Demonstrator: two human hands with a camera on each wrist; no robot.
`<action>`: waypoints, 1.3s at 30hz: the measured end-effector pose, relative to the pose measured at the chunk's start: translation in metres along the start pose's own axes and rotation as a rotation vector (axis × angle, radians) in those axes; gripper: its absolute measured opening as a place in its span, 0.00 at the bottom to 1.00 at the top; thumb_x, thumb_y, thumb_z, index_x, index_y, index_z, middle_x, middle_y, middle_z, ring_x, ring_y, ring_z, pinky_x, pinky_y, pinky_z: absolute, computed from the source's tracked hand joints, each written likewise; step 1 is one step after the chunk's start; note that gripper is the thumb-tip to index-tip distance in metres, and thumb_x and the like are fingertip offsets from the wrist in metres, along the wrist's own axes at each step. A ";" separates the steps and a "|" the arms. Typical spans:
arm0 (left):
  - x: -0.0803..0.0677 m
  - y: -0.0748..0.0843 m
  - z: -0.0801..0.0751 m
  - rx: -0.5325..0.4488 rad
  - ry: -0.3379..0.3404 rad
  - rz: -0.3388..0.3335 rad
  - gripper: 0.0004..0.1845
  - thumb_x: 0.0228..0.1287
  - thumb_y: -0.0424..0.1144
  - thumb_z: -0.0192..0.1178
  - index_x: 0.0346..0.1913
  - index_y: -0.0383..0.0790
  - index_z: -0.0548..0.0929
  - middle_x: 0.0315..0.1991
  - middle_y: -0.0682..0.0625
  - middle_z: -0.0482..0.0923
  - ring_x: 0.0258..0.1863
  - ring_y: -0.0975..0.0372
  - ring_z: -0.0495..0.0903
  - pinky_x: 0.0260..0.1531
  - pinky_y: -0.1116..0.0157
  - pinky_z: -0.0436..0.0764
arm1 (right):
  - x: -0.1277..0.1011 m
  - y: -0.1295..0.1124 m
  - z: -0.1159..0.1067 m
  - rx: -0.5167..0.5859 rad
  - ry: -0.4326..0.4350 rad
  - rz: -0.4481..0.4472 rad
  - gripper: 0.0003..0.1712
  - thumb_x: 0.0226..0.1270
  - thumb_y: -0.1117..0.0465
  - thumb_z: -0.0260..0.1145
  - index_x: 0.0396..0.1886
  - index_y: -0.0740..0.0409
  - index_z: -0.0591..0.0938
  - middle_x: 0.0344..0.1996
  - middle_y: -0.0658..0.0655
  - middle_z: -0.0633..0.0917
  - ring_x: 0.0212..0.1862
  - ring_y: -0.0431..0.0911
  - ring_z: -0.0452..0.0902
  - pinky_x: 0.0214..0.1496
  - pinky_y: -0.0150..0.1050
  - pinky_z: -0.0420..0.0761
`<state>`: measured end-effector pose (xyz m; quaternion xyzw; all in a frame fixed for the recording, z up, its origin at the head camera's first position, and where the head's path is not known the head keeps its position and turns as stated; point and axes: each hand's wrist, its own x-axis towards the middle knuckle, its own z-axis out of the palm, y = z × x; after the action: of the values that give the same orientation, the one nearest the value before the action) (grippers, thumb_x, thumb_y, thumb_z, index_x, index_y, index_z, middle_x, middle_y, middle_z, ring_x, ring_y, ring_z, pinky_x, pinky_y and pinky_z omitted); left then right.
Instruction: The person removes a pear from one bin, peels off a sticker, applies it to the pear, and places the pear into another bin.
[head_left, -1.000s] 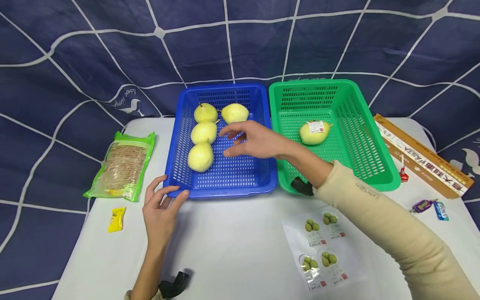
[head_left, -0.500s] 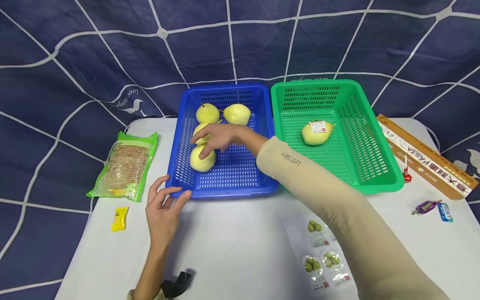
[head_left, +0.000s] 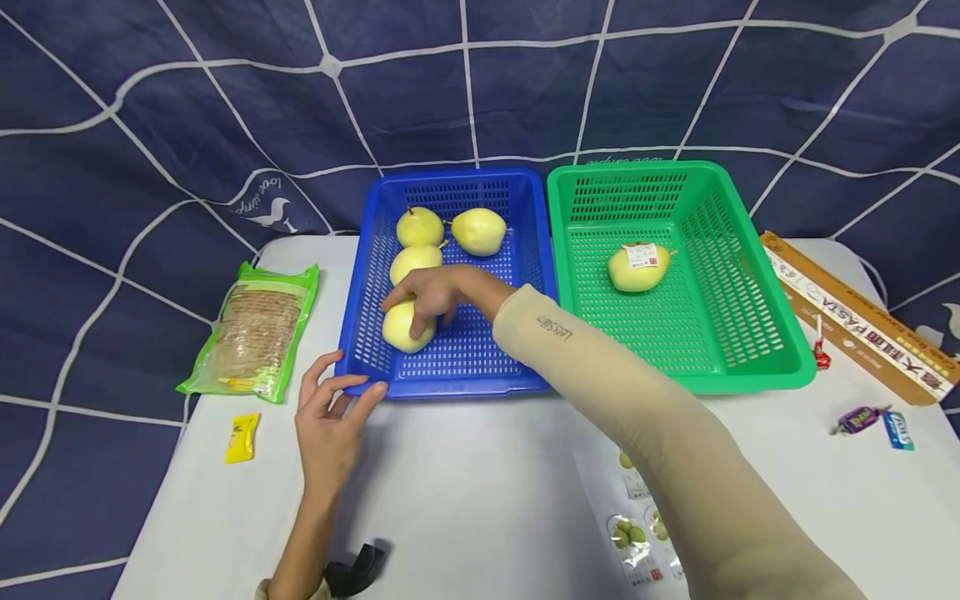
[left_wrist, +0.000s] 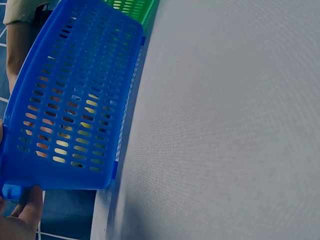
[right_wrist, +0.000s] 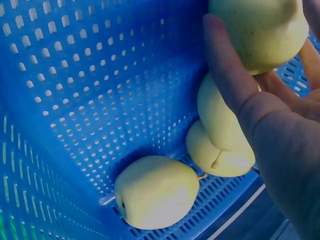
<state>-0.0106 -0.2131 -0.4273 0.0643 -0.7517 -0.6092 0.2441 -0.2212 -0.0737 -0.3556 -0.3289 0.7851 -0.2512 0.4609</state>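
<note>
The right hand [head_left: 435,293] curls around the nearest pale yellow pear [head_left: 405,327] at the near-left corner of the blue perforated plastic basket [head_left: 517,250]; the left hand [head_left: 330,417], fingers relaxed, steadies the rim. A loose grasp could drop the smooth pear onto its neighbours.

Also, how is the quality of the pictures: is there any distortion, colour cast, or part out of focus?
Head view: even light, sharp, with the backdrop's lines bowed by the wide lens. Left wrist view: bluish cast, blue basket tilted and stretched. Right wrist view: the right hand on the held pear looms large, slightly soft; dim, bluish light.
</note>
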 end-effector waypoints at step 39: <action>0.000 -0.001 0.002 0.007 0.003 0.010 0.09 0.53 0.20 0.70 0.36 0.20 0.82 0.62 0.45 0.67 0.58 0.51 0.71 0.52 0.70 0.79 | -0.119 0.022 0.024 0.053 0.459 -0.531 0.30 0.66 0.59 0.70 0.67 0.54 0.76 0.60 0.52 0.75 0.60 0.43 0.67 0.60 0.39 0.74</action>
<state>-0.0121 -0.2119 -0.4286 0.0623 -0.7538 -0.6054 0.2478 -0.1633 0.0277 -0.3151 -0.4442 0.7485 -0.4501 0.1994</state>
